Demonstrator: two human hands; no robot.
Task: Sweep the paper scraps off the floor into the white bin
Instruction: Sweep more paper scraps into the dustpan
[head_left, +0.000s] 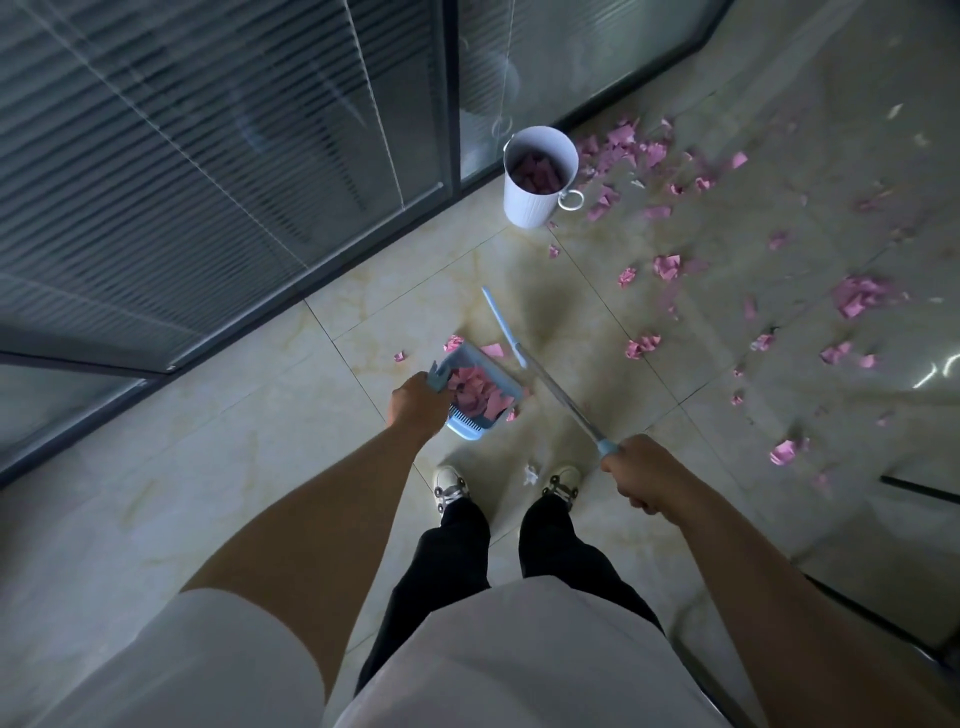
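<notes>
the left hand (415, 402) grips the handle of a blue dustpan (480, 395) loaded with pink paper scraps (470, 389). the right hand (641, 475) is clenched around the broom (540, 371) handle. the white bin (537, 176), part-filled with pink scraps, stands by the glass wall (208, 171); more lie scattered on the tiled floor (260, 467).

pink paper scraps (667, 266) litter the tiles; upright white bin (537, 179) (partly filled) by glass.
</notes>
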